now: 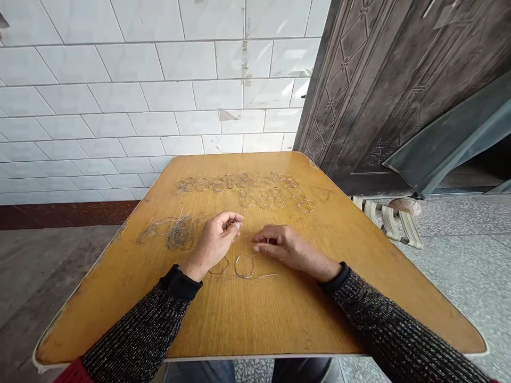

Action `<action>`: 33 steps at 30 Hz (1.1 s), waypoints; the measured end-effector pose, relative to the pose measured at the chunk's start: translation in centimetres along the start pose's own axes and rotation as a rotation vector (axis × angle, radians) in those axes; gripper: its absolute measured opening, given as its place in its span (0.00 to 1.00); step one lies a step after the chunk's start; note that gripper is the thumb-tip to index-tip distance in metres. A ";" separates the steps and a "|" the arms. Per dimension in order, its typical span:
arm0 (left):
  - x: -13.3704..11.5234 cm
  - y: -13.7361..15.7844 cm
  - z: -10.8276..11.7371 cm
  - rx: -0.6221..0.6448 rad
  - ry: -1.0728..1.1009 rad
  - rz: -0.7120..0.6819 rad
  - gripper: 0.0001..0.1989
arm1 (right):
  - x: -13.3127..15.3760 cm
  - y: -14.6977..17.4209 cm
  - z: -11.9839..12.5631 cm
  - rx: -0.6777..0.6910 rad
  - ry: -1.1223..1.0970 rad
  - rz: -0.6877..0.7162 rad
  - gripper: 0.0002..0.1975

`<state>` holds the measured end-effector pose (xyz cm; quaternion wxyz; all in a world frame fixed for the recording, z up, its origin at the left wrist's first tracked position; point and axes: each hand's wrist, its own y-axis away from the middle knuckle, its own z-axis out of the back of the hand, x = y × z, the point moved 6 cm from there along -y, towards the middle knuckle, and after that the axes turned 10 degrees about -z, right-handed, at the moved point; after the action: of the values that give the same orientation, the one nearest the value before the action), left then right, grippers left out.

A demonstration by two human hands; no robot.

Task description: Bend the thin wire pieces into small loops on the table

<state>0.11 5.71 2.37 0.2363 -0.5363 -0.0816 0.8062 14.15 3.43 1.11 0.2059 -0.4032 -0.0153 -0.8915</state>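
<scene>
My left hand [217, 239] is closed in a pinch above the middle of the table, thumb against the curled fingers. A thin bit of wire shows just under its fingertips. Below it are a bent wire loop [244, 266] with a loose tail toward the right and a second wire loop [219, 265], partly behind my left wrist. Whether these loops join the pinched wire I cannot make out. To the right, my right hand [285, 244] hovers low with bent fingers, a small gap between thumb and forefinger, and nothing visible in it.
Left of my hands lies a tangled bundle of wire [179, 234]. Farther back, several looped wire pieces [247, 181] form rows, with a triangular wire piece [321, 192] at their right. The wooden table [255, 324] reaches a tiled wall [131, 111]. A striped sandal [389, 221] rests on the floor.
</scene>
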 end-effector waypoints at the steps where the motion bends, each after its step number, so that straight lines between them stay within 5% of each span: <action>1: 0.1 0.0 0.0 0.002 0.002 -0.005 0.07 | 0.4 0.0 -0.7 0.015 0.097 0.028 0.07; 6: 0.2 0.0 -0.1 -0.001 -0.007 -0.029 0.06 | 1.6 -0.2 -3.0 0.062 0.467 0.095 0.08; 14: 0.2 -0.1 -0.2 0.026 -0.085 -0.056 0.06 | 2.1 -0.5 -3.4 0.076 0.703 -0.033 0.09; 24: -0.1 0.1 -0.5 0.010 -0.132 -0.104 0.07 | 2.8 0.1 -4.5 0.061 0.697 0.263 0.08; 27: 0.1 0.0 -0.4 0.002 -0.118 -0.101 0.07 | 2.3 -0.2 -3.1 -0.010 0.469 0.158 0.04; 33: -0.3 0.1 -0.5 0.054 -0.064 -0.163 0.08 | -1.2 -0.9 0.1 -0.082 -0.419 -0.295 0.07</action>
<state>0.57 5.45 2.37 0.3126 -0.4953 -0.1106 0.8029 14.58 4.74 0.40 0.0495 -0.5803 -0.0799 -0.8089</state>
